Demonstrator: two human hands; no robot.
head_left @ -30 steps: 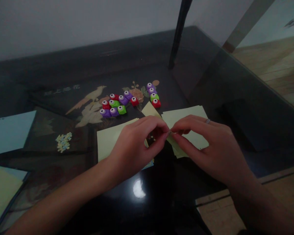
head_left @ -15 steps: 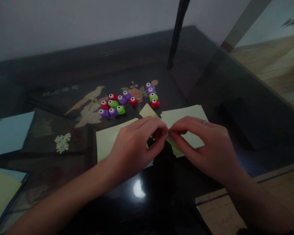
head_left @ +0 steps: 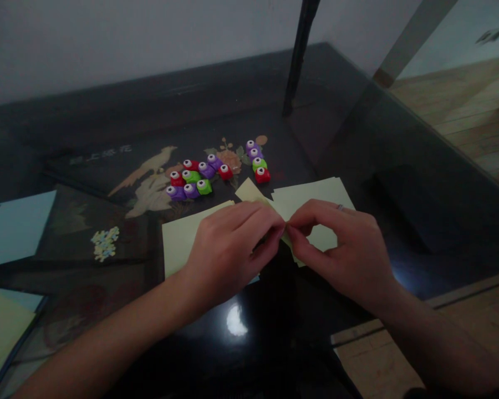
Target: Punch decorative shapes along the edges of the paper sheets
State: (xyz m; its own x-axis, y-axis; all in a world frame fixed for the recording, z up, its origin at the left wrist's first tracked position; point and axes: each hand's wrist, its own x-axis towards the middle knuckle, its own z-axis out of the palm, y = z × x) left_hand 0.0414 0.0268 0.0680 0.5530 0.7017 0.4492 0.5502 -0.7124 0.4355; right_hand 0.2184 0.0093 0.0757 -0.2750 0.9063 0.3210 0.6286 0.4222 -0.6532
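My left hand (head_left: 228, 249) and my right hand (head_left: 343, 249) meet fingertip to fingertip over the dark glass table (head_left: 357, 144). Together they pinch something very small between thumbs and forefingers; what it is cannot be made out. My right hand wears a ring. Under my hands lie pale yellow paper sheets (head_left: 311, 199), one to the left (head_left: 181, 238) and a small stack to the right.
Behind the sheets sits a cluster of several small red, purple and green paper punches (head_left: 193, 178), with a few more (head_left: 258, 160) to the right. A little heap of punched paper bits (head_left: 103, 244) lies left. Blue paper (head_left: 12, 227) and yellow paper (head_left: 0, 327) lie far left. A black pole (head_left: 297, 55) stands behind.
My hands have closed a little more tightly together and shifted slightly left and down; the pinch at the fingertips stays.
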